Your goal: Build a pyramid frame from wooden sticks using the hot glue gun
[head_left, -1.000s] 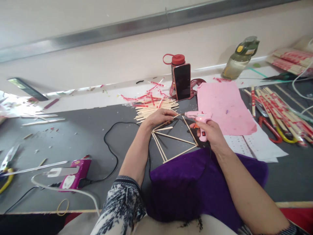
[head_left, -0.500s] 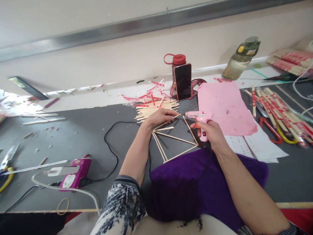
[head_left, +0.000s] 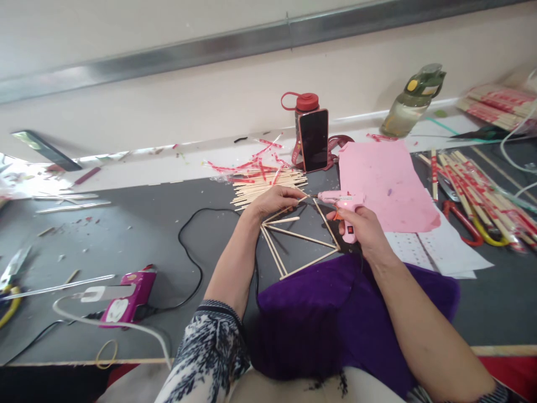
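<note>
Right hand [head_left: 364, 228] curls around the glue gun [head_left: 344, 199].

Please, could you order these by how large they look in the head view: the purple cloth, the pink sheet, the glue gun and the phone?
1. Purple cloth
2. Pink sheet
3. Glue gun and phone, not ranked: they look close, and the right hand partly covers the former.

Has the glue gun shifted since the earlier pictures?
No visible shift: against the phone, the glue gun keeps its place, nozzle below the phone's bottom edge in the view.
</note>
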{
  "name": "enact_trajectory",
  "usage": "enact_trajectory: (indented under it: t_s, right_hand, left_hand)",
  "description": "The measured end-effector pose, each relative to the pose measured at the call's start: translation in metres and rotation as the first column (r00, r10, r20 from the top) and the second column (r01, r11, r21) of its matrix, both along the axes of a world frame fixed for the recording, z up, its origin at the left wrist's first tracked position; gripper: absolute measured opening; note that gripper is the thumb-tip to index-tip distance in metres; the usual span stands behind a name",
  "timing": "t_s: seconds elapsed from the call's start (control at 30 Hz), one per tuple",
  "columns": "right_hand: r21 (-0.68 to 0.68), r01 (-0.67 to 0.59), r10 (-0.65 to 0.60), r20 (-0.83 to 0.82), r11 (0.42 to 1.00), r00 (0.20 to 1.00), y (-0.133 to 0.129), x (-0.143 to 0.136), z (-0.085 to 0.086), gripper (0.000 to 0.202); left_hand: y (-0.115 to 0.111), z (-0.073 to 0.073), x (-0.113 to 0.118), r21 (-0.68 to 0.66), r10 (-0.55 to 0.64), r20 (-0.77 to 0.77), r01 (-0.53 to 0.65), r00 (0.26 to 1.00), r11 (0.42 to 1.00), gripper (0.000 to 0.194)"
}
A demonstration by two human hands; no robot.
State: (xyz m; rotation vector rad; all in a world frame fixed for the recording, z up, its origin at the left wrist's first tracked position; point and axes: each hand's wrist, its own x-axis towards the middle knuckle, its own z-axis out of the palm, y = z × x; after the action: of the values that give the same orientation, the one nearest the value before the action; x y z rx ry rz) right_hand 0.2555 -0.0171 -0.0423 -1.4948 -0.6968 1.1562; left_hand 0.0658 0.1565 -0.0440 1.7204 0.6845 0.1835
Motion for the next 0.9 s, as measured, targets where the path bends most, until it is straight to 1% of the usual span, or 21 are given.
enact_trajectory:
  t_s: [0.23, 0.37, 0.73, 0.9]
  right_hand:
    - [-0.002, -0.002, 0.002, 0.000, 1.000, 1.000, 0.0001, 0.0005, -0.0013, 0.030]
    - [-0.020, -0.011, 0.011, 0.006, 1.000, 1.000, 0.0003, 0.0010, -0.0003, 0.033]
    - [-0.016, -0.004, 0.004, 0.002, 1.000, 1.000, 0.0014, 0.0000, -0.0008, 0.033]
    - [-0.009, 0.002, -0.002, -0.003, 1.000, 1.000, 0.0005, -0.0005, 0.0006, 0.031]
  left_hand:
    - [0.0023, -0.0005, -0.0002, 0.010, -0.025, -0.009, 0.025, 1.000, 1.000, 0.039]
    - [0.0026, -0.0011, 0.0000, 0.009, -0.023, -0.011, 0.023, 1.000, 1.000, 0.039]
    - [0.0009, 0.0011, 0.0000, 0.008, -0.028, -0.006, 0.028, 1.000, 1.000, 0.039]
    - [0.0019, -0.0001, -0.0001, 0.000, -0.018, -0.005, 0.018, 1.000, 1.000, 0.039]
